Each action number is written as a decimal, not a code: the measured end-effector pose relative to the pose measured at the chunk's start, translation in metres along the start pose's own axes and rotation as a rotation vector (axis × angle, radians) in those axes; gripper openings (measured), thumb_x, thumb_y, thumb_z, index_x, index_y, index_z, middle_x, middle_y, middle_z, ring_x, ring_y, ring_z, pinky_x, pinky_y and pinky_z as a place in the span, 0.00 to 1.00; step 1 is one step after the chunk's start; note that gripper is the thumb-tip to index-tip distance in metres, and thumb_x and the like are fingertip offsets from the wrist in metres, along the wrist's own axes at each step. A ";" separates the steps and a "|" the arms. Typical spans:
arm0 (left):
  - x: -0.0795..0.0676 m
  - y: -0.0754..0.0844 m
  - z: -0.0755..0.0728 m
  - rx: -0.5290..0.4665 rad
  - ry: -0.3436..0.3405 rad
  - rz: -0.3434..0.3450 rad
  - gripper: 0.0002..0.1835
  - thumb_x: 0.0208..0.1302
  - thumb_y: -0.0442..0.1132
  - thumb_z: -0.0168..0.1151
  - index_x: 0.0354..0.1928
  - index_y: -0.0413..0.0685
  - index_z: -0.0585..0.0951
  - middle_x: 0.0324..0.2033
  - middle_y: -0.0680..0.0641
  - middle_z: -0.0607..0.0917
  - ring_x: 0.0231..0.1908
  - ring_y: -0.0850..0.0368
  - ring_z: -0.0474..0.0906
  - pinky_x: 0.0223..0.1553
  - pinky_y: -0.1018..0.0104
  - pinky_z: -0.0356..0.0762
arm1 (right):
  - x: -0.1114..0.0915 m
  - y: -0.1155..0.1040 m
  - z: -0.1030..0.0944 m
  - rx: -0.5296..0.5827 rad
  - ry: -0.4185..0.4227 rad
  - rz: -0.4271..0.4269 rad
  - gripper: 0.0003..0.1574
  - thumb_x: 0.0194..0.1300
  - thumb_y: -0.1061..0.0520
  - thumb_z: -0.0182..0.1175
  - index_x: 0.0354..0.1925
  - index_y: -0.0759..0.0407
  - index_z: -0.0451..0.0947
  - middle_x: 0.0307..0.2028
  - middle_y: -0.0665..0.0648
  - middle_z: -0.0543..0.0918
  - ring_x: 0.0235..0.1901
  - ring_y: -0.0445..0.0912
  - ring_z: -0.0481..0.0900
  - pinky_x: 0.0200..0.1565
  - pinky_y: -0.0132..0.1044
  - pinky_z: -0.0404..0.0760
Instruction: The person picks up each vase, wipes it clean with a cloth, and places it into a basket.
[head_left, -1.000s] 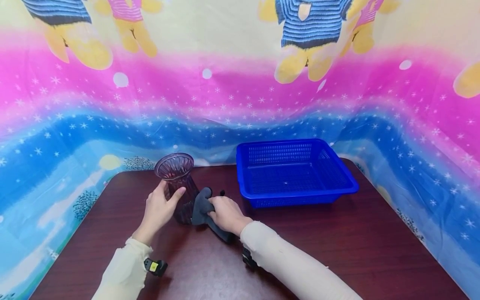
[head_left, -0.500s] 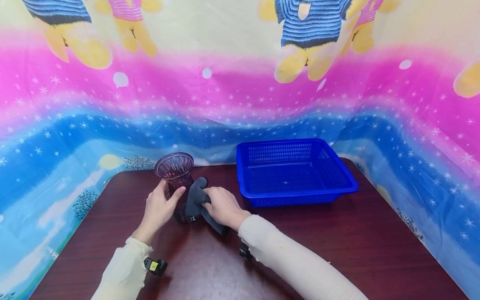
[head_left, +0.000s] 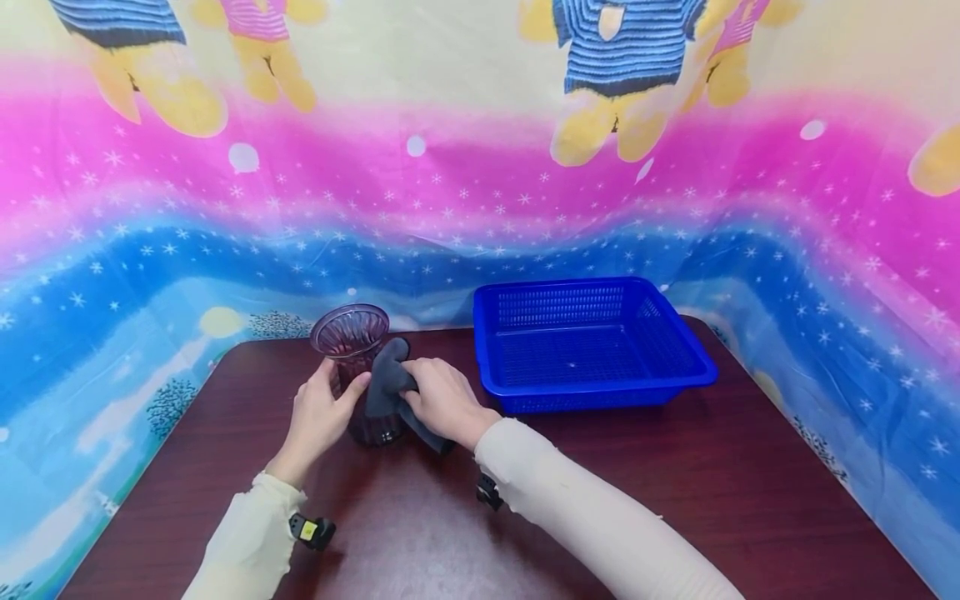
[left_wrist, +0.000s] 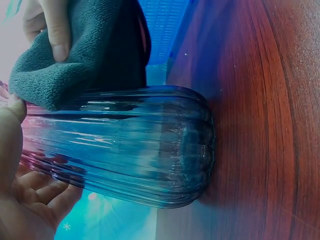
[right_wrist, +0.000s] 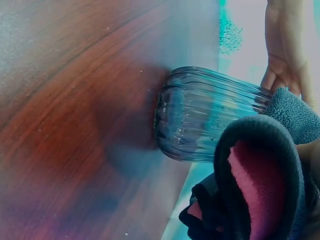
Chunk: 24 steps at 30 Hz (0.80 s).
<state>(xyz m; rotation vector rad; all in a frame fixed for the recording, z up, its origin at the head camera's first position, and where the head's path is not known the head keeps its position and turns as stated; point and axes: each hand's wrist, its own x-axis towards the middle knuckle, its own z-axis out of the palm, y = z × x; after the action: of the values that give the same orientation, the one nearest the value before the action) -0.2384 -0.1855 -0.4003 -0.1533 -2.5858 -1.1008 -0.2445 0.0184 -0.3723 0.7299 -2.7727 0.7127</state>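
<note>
A ribbed, purple-tinted glass vase (head_left: 352,335) with a flared rim stands upright on the table. My left hand (head_left: 317,419) grips its upper body from the left, thumb on the near side and fingers behind the glass. From the right, my right hand (head_left: 450,406) pinches a dark grey cleaning cloth (head_left: 387,385) and presses it on the vase's side, below the rim. The left wrist view shows the fuzzy cloth (left_wrist: 60,75) bunched under the right fingers, close to the left thumb. In the right wrist view a loose fold of cloth (right_wrist: 257,185) reveals a pink inner side.
A blue plastic basket (head_left: 592,387) with perforated walls sits at the back right of the dark red wooden table (head_left: 637,492). Behind the table hangs a colourful cartoon curtain (head_left: 465,192). Each wrist wears a black camera strap (head_left: 312,531).
My right hand has slid the cloth up the vase's side, from near the base towards the rim, and slightly left. The left hand and vase have stayed put.
</note>
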 end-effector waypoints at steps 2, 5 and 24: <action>0.000 0.000 0.000 0.000 0.000 -0.001 0.30 0.71 0.57 0.60 0.61 0.40 0.73 0.57 0.29 0.83 0.59 0.34 0.80 0.60 0.38 0.76 | 0.001 -0.001 -0.002 -0.003 0.007 0.000 0.10 0.69 0.55 0.64 0.49 0.46 0.84 0.41 0.47 0.89 0.40 0.43 0.83 0.44 0.38 0.83; 0.001 0.000 0.000 -0.005 -0.002 -0.002 0.29 0.72 0.56 0.60 0.61 0.40 0.73 0.57 0.29 0.82 0.60 0.34 0.80 0.60 0.39 0.76 | 0.002 -0.003 -0.004 0.001 0.015 0.007 0.13 0.70 0.54 0.64 0.52 0.46 0.84 0.43 0.48 0.89 0.42 0.44 0.83 0.48 0.40 0.84; 0.001 -0.002 0.001 0.019 0.005 0.002 0.31 0.71 0.59 0.60 0.63 0.42 0.73 0.56 0.30 0.83 0.59 0.34 0.80 0.58 0.38 0.76 | -0.002 0.007 0.009 0.017 -0.005 0.018 0.13 0.70 0.53 0.64 0.52 0.47 0.84 0.44 0.49 0.89 0.43 0.44 0.85 0.47 0.40 0.83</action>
<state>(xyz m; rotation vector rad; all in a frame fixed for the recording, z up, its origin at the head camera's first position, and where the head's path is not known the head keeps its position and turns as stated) -0.2398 -0.1861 -0.4023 -0.1492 -2.5905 -1.0744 -0.2468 0.0206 -0.3833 0.7123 -2.7844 0.7392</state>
